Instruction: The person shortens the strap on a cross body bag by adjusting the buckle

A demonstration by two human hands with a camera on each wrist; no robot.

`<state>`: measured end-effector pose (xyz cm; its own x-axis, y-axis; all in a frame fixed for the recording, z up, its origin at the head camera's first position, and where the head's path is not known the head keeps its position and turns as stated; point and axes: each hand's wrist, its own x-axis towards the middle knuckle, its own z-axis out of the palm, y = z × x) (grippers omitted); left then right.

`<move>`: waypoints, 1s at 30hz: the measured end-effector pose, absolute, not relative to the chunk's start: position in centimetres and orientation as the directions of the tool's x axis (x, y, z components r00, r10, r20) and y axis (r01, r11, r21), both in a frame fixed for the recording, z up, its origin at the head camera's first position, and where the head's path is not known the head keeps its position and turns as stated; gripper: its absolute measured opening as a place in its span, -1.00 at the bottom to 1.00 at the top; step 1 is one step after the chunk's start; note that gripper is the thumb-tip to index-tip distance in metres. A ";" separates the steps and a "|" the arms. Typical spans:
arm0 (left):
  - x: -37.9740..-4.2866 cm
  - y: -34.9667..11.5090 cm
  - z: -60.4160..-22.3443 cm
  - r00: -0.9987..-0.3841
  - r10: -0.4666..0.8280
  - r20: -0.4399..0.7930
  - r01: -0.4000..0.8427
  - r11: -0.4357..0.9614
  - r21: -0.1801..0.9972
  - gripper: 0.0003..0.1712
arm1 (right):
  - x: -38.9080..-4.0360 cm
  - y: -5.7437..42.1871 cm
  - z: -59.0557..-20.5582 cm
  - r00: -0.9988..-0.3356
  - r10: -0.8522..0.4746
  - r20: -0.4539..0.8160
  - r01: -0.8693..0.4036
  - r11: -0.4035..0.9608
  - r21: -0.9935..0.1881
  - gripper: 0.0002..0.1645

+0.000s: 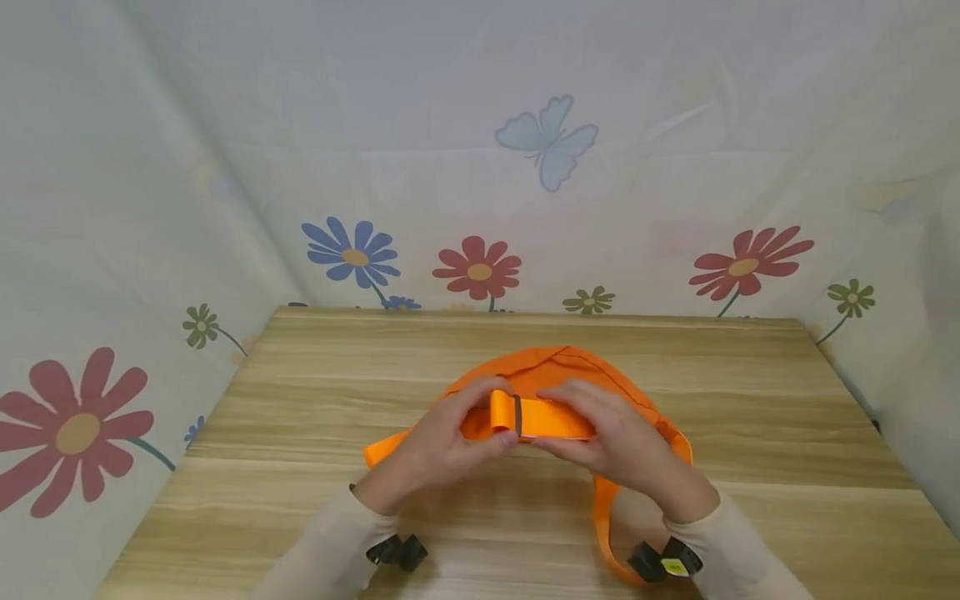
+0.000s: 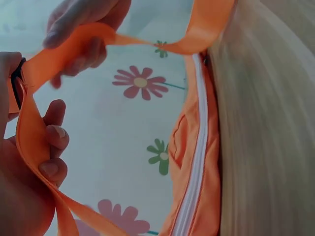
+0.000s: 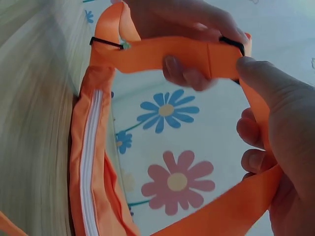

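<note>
An orange waist bag (image 1: 570,367) stands on the table, its white zip (image 3: 91,162) showing in both wrist views. Its orange strap (image 1: 555,419) is raised between the two hands. My left hand (image 1: 442,442) pinches a folded loop of the strap beside a black slider buckle (image 1: 517,415), thumb below and fingers above. On the other side of the buckle, my right hand (image 1: 622,433) grips the strap between thumb and fingers. In the right wrist view the right thumb lies right at the buckle. A second black strap ring (image 3: 106,43) sits near the bag's end.
The wood-grain table (image 1: 322,367) spreads under the bag. A loose loop of strap (image 1: 606,525) hangs by the right wrist. Behind and to the sides stands a white curtain (image 1: 420,167) printed with flowers and a butterfly.
</note>
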<state>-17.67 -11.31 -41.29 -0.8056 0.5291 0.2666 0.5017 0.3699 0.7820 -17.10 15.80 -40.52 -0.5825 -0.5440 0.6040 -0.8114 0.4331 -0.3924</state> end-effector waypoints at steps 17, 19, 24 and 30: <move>-18.1 -12.8 -41.5 -0.762 0.533 0.367 0.567 0.279 0.775 -0.44 | -17.4 16.9 -41.1 -0.589 -0.537 0.604 -0.806 0.443 -0.392 -0.53; -18.1 -12.8 -41.6 -0.759 0.537 0.367 0.562 0.255 0.787 -0.44 | -17.4 16.8 -41.1 -0.587 -0.536 0.607 -0.808 0.442 -0.390 -0.52; -18.3 -12.5 -41.8 -0.748 0.552 0.369 0.557 0.220 0.801 -0.42 | -17.4 16.4 -40.8 -0.582 -0.542 0.606 -0.811 0.441 -0.384 -0.51; -18.3 -11.8 -42.0 -0.745 0.575 0.338 0.531 0.204 0.822 -0.41 | -17.5 15.6 -40.5 -0.547 -0.566 0.617 -0.837 0.401 -0.373 -0.48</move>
